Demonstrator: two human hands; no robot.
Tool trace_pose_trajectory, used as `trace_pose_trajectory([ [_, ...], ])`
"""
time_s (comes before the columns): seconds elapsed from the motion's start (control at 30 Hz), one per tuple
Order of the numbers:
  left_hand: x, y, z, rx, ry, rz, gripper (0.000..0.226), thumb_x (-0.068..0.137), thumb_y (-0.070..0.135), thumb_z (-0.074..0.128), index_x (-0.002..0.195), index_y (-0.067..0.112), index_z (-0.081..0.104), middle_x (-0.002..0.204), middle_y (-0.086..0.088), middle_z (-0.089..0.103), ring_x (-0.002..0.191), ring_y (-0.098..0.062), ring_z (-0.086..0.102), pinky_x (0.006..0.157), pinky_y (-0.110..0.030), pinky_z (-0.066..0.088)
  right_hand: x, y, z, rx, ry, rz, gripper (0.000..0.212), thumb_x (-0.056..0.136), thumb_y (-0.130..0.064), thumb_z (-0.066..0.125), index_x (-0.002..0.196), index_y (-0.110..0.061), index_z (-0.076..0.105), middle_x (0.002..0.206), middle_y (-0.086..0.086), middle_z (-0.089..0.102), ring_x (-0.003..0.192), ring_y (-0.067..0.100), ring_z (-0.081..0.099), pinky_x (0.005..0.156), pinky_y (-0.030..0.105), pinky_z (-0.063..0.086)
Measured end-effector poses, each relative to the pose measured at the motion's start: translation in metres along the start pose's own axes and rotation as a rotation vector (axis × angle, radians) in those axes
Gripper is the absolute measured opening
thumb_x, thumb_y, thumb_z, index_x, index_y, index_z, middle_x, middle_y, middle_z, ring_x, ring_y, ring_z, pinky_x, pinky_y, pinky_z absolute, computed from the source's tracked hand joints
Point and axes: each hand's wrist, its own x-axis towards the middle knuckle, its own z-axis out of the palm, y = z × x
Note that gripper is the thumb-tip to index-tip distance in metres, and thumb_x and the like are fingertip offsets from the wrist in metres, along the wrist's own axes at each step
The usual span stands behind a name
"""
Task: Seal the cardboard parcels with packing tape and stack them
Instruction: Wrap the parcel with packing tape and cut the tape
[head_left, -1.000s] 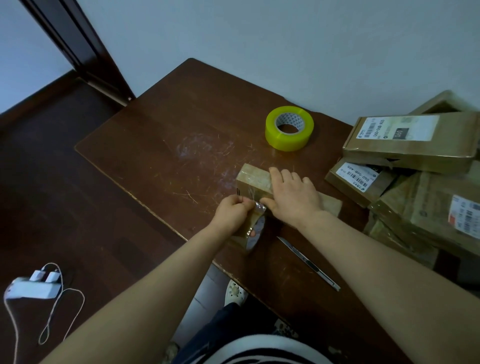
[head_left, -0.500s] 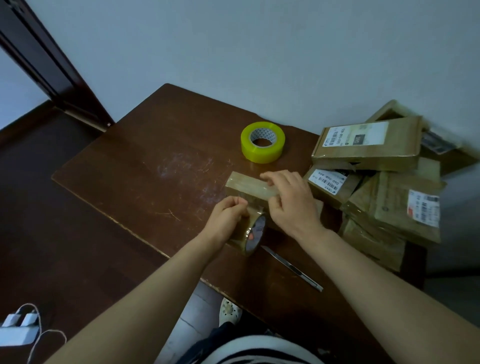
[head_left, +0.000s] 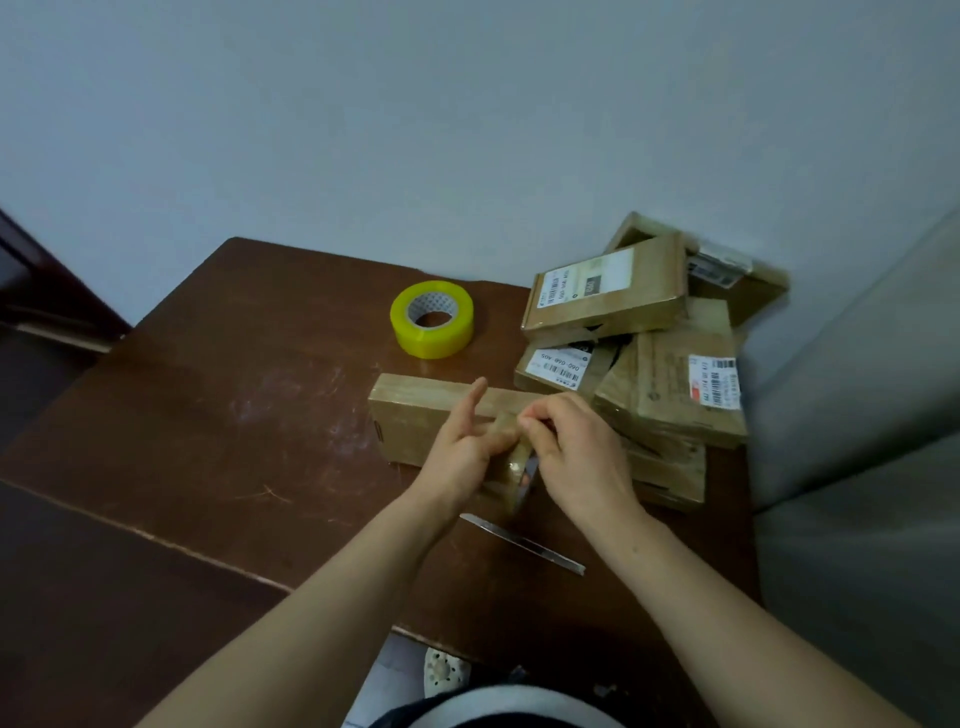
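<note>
Two tape rolls: yellow roll (head_left: 434, 340) on table (head_left: 234, 415), brown roll (head_left: 506, 473) in left hand (head_left: 462, 457) grip and right hand (head_left: 576, 457) pinch.

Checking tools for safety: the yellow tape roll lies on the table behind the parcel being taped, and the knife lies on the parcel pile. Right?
Not the knife: the head view shows it on the table, nearer the person than the parcel being taped, not on the parcel pile. The yellow tape roll is as you say.

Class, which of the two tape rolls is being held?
The clear brownish roll, gripped by the left hand at the parcel; the yellow roll lies flat, untouched, nearer the wall.
</note>
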Motion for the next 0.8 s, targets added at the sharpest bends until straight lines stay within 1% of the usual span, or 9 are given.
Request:
trace_pose_trajectory([
  [0.03, 0.000, 0.000, 0.003, 0.036, -0.020, 0.009, 0.042, 0.089, -0.003, 0.056, 0.118, 0.027, 0.052, 0.094, -0.014, 0.062, 0.083, -0.022, 0.061, 0.084, -0.040, 0.051, -0.001, 0.002, -0.003, 0.022, 0.011, 0.028, 0.011, 0.095, -0.023, 0.056, 0.097, -0.017, 0.065, 0.095, -0.008, 0.054, 0.092, 0.014, 0.055, 0.076, 0.030, 0.043],
  [0.1, 0.000, 0.000, 0.010, 0.042, -0.046, 0.019, 0.024, 0.090, -0.002, 0.055, 0.104, 0.017, 0.059, 0.086, -0.012, 0.066, 0.072, -0.018, 0.064, 0.069, -0.033, 0.054, -0.003, 0.007, -0.012, 0.071, 0.037, 0.060, 0.009, 0.093, -0.021, 0.058, 0.095, -0.017, 0.067, 0.093, -0.006, 0.060, 0.091, 0.014, 0.057, 0.076, 0.029, 0.044],
  [0.23, 0.001, 0.005, 0.028, -0.131, -0.090, 0.011, 0.007, 0.092, 0.005, 0.054, 0.087, 0.008, 0.052, 0.056, -0.002, 0.065, 0.046, -0.012, 0.063, 0.044, -0.020, 0.048, -0.008, 0.015, -0.026, 0.206, 0.141, 0.069, 0.010, 0.090, -0.018, 0.064, 0.093, -0.021, 0.073, 0.081, -0.016, 0.063, 0.081, 0.003, 0.061, 0.072, 0.015, 0.046],
  [0.37, 0.004, 0.008, 0.048, -0.159, -0.124, 0.019, 0.012, 0.098, 0.015, 0.050, 0.089, 0.006, 0.049, 0.055, -0.005, 0.065, 0.045, -0.015, 0.062, 0.044, -0.023, 0.051, -0.012, 0.024, -0.040, 0.417, 0.196, 0.175, 0.028, 0.087, -0.015, 0.069, 0.114, -0.021, 0.070, 0.080, -0.005, 0.071, 0.079, 0.014, 0.069, 0.079, 0.040, 0.057],
  [0.43, 0.005, 0.007, 0.056, -0.155, -0.111, 0.008, 0.016, 0.099, 0.018, 0.048, 0.089, 0.005, 0.051, 0.059, -0.006, 0.066, 0.050, -0.016, 0.063, 0.049, -0.023, 0.052, -0.011, 0.027, -0.047, 0.514, 0.168, 0.189, 0.047, 0.087, -0.011, 0.068, 0.127, -0.032, 0.059, 0.071, -0.002, 0.069, 0.072, 0.013, 0.067, 0.076, 0.037, 0.058],
  [0.5, 0.010, 0.006, 0.061, -0.063, -0.053, 0.019, 0.021, 0.099, 0.021, 0.048, 0.088, 0.007, 0.058, 0.066, -0.002, 0.066, 0.061, -0.013, 0.062, 0.056, -0.021, 0.051, -0.010, 0.031, -0.053, 0.478, 0.137, 0.177, 0.038, 0.088, -0.009, 0.066, 0.107, -0.042, 0.064, 0.070, -0.005, 0.067, 0.070, 0.007, 0.065, 0.072, 0.033, 0.057],
  [0.6, 0.014, 0.009, 0.069, 0.060, -0.008, 0.039, 0.023, 0.099, 0.023, 0.048, 0.082, 0.011, 0.059, 0.071, -0.002, 0.059, 0.067, -0.011, 0.056, 0.061, -0.021, 0.046, -0.011, 0.035, -0.059, 0.459, 0.127, 0.220, 0.030, 0.087, -0.010, 0.067, 0.079, -0.039, 0.068, 0.082, -0.014, 0.070, 0.079, 0.002, 0.066, 0.074, 0.028, 0.055],
  [0.73, 0.014, 0.013, 0.078, 0.052, 0.001, 0.035, 0.025, 0.098, 0.019, 0.048, 0.077, 0.013, 0.060, 0.065, 0.003, 0.058, 0.050, 0.004, 0.055, 0.050, -0.009, 0.042, -0.014, 0.038, -0.064, 0.516, 0.129, 0.266, 0.020, 0.081, -0.011, 0.075, 0.089, -0.030, 0.072, 0.084, -0.010, 0.071, 0.079, 0.011, 0.069, 0.073, 0.025, 0.056],
  [0.8, 0.013, 0.013, 0.082, 0.070, -0.015, 0.027, 0.022, 0.095, 0.016, 0.049, 0.084, 0.006, 0.065, 0.072, 0.000, 0.062, 0.062, -0.001, 0.059, 0.059, -0.014, 0.046, -0.016, 0.039, -0.065, 0.431, 0.152, 0.272, 0.024, 0.079, -0.014, 0.077, 0.100, -0.025, 0.072, 0.079, -0.012, 0.068, 0.077, 0.008, 0.067, 0.073, 0.025, 0.056],
])
